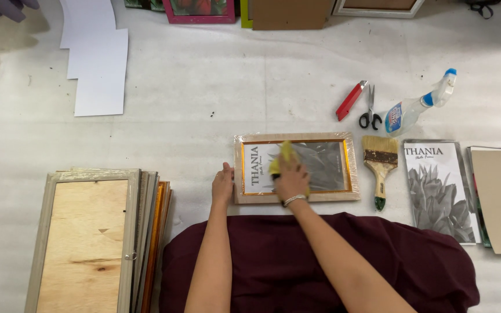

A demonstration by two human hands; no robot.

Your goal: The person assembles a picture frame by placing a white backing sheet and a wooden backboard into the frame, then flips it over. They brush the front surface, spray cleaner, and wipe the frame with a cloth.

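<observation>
Handling: the picture frame [296, 168] seems light and stiff, but its glass front is probably fragile and smooth, so it can slide on the floor; the wooden border at the short ends looks the safest place to take it.
Look: a pale wood frame, lying flat, with a thin gold-orange inner line and a grey flower print behind the glass.
Place: on the white floor [204, 87], just in front of the person's dark red lap.
Right hand [291, 179]: fingers closed around a yellow cloth [281, 157], pressed on the glass.
Left hand [222, 184]: fingers together, resting against the left end of the frame.
Around: a paintbrush [380, 168] just beside, scissors [370, 109], a red cutter [351, 100], a spray bottle [418, 107], a stack of frames [97, 237] at left.
</observation>
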